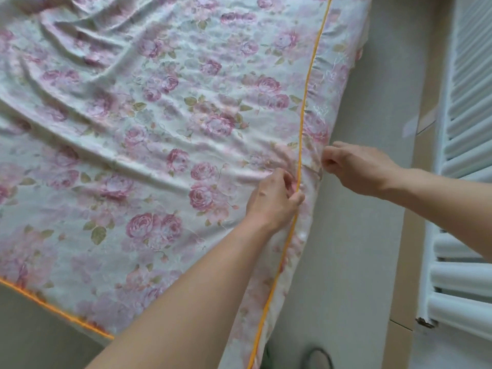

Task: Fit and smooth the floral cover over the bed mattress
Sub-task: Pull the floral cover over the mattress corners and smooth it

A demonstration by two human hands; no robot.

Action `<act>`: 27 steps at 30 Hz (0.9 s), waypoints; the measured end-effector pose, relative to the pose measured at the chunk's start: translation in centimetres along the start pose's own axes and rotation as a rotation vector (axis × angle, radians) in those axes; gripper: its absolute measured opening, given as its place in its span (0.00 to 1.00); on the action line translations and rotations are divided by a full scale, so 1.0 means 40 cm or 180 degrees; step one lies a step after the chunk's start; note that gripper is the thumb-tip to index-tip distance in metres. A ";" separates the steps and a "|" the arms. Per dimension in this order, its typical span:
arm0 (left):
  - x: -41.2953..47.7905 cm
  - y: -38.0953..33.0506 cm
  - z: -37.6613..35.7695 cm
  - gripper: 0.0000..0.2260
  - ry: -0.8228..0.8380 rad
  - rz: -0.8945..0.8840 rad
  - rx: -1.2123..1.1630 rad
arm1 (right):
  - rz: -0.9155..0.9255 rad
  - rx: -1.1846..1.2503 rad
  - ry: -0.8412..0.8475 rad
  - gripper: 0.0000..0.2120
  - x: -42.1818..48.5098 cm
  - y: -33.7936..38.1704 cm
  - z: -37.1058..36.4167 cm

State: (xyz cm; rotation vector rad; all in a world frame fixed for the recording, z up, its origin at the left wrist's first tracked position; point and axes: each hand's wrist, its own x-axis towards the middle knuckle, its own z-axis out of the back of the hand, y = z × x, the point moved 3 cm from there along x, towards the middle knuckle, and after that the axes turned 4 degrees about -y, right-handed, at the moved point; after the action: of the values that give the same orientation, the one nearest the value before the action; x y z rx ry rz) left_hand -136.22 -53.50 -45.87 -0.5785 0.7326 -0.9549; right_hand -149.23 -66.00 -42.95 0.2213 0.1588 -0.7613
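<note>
Floral cover [159,129] edge within left fingers [296,197], right fingers [328,162].

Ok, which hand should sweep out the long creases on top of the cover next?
Left, probably. The left hand pinches the orange piping at the top edge, beside the creases in the pink floral fabric cover; the right hand grips its side panel, off the top.

Head view: pale fabric cover w/ pink rose print [159,115] lies wrinkled, folds running twd thin orange piping [306,97] along its edge. L hand [274,198] pinches cloth at the piping. R hand [354,166] is just beside it, fingers [328,162] curled on the cover's side panel. White ribbed radiator [463,278] on the right.
</note>
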 end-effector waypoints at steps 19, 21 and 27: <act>0.266 -0.168 0.000 0.11 -0.0522 0.0787 0.0549 | 0.2009 -0.0676 0.0314 0.06 0.305 -0.054 0.070; 0.270 -0.184 -0.013 0.14 -0.0288 0.0741 0.0287 | 0.2068 -0.0723 0.0497 0.07 0.294 -0.084 0.076; 0.287 -0.186 -0.026 0.07 -0.0208 0.0603 0.0000 | 0.1861 -0.0341 0.0458 0.07 0.289 -0.127 0.075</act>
State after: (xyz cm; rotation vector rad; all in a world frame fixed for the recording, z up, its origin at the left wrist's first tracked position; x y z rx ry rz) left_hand -136.50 -67.16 -44.57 -0.5280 0.7153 -0.7575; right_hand -144.34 -78.02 -43.35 0.2063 0.2560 -0.1545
